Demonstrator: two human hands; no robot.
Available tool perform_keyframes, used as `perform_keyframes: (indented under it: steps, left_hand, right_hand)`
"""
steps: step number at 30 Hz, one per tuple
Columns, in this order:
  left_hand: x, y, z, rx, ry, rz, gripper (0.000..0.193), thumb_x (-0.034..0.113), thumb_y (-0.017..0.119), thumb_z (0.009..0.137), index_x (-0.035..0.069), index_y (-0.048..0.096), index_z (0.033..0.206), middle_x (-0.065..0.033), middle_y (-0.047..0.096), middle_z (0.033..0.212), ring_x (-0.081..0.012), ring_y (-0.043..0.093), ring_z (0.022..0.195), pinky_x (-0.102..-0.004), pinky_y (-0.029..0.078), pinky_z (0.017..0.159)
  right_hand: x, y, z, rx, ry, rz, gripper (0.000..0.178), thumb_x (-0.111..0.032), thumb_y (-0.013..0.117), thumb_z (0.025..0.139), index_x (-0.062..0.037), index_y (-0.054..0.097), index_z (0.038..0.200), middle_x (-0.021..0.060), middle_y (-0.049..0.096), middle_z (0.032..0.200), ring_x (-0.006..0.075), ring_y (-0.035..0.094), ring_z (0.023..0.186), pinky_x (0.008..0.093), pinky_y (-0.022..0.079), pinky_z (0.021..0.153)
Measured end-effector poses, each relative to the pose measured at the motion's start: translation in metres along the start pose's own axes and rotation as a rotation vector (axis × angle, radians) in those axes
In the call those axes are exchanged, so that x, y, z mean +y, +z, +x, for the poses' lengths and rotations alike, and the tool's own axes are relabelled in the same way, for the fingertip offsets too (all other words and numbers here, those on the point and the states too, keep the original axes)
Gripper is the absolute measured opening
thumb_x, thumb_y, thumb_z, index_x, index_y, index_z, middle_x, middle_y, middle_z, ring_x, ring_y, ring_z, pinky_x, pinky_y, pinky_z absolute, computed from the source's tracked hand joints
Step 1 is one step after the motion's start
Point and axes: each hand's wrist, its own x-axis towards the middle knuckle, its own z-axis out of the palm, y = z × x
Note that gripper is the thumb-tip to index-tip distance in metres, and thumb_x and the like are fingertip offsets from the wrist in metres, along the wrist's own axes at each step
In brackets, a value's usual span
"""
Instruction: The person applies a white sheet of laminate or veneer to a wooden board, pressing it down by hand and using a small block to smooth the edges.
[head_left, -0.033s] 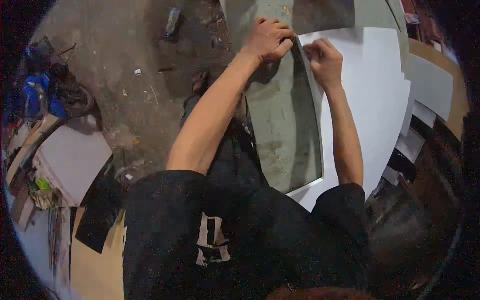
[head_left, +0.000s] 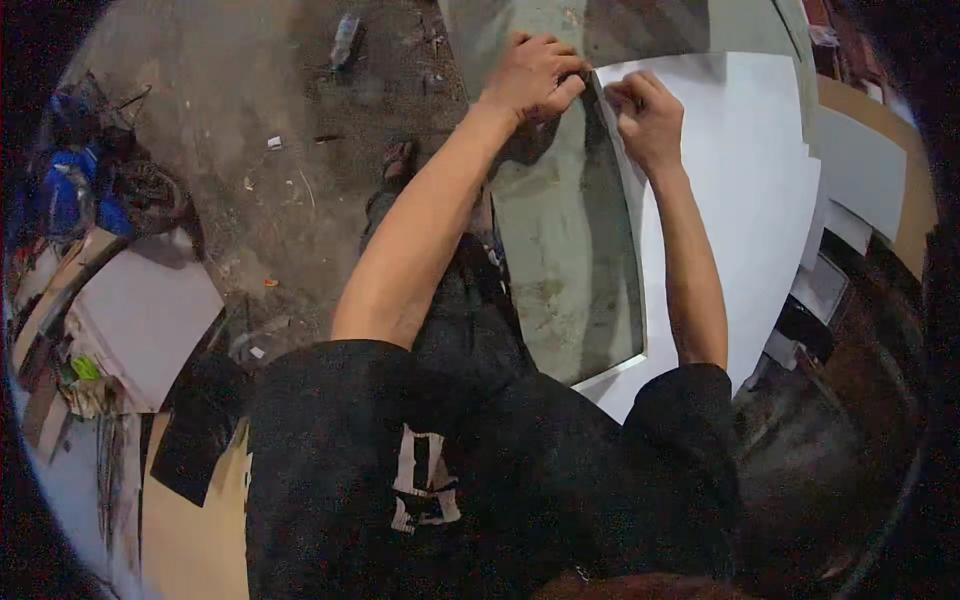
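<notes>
A large white sheet (head_left: 735, 190) lies on a worn grey-green table (head_left: 565, 270), its far left corner between my two hands. Beside that corner, over the bare tabletop, my left hand (head_left: 541, 78) is closed with its fingers curled. My right hand (head_left: 650, 118) is bent into a pinch just inside the sheet's left edge, with the wrist above the white surface. Whatever either hand grips is too small or hidden to make out. Toward me, the sheet's near left part has a step-shaped cutout with the table showing beside it.
Grey sheets (head_left: 865, 180) and a brown board (head_left: 920, 190) lie beyond the table's right side. On the floor at left are a plastic bottle (head_left: 345, 40), small scraps, and a blue object (head_left: 72, 190) among clutter. A pale panel (head_left: 150, 310) stands nearer on the left.
My right hand has shifted very slightly upward and away from me. My left hand and the white sheet look almost the same.
</notes>
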Motion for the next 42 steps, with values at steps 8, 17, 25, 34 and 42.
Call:
perform_keyframes:
  steps: [8,17,25,34,42]
  left_hand:
    - [0.006,-0.003,0.0,0.011,-0.009,0.053,0.032,0.033,0.055,0.083,0.021,0.074,0.105,-0.0008,0.068,0.104,-0.0217,0.06,0.103,-0.0399,0.038,0.095]
    - [0.005,-0.004,0.001,-0.041,-0.027,0.064,0.032,0.033,0.054,0.084,0.022,0.074,0.107,0.0001,0.068,0.107,-0.0214,0.059,0.106,-0.0386,0.037,0.095]
    - [0.004,-0.004,0.001,0.036,-0.011,0.034,0.033,0.034,0.052,0.082,0.02,0.076,0.1,0.0002,0.07,0.102,-0.0198,0.06,0.103,-0.0406,0.037,0.096]
    - [0.0,-0.004,-0.003,-0.051,-0.015,0.039,0.033,0.03,0.054,0.084,0.02,0.073,0.108,-0.0003,0.068,0.107,-0.0212,0.059,0.105,-0.0395,0.036,0.096]
    - [-0.002,-0.01,0.002,0.023,-0.012,-0.041,0.032,0.028,0.053,0.08,0.02,0.077,0.1,-0.0003,0.071,0.104,-0.0197,0.06,0.104,-0.0399,0.034,0.097]
  right_hand:
    - [-0.003,0.003,-0.003,-0.022,-0.022,-0.021,0.012,0.002,0.067,0.078,0.0006,0.056,0.082,0.015,0.057,0.081,0.0344,0.059,0.074,0.0402,0.048,0.067]
    - [-0.004,0.002,0.003,-0.043,-0.084,-0.084,0.014,0.003,0.065,0.073,0.0006,0.056,0.083,0.0139,0.055,0.081,0.0336,0.058,0.076,0.0396,0.048,0.068]
    - [-0.001,0.006,-0.005,-0.025,-0.059,-0.074,0.023,0.007,0.063,0.066,0.0,0.058,0.087,0.0142,0.056,0.084,0.0337,0.06,0.078,0.039,0.049,0.068]
    - [0.005,0.008,-0.004,-0.061,-0.039,-0.111,0.02,0.007,0.061,0.068,0.0001,0.056,0.086,0.0151,0.059,0.087,0.035,0.062,0.081,0.0396,0.05,0.071]
    - [-0.006,0.008,0.009,0.126,0.014,-0.088,0.01,0.0,0.069,0.082,0.0009,0.063,0.089,0.0118,0.063,0.083,0.0233,0.064,0.072,0.029,0.049,0.068]
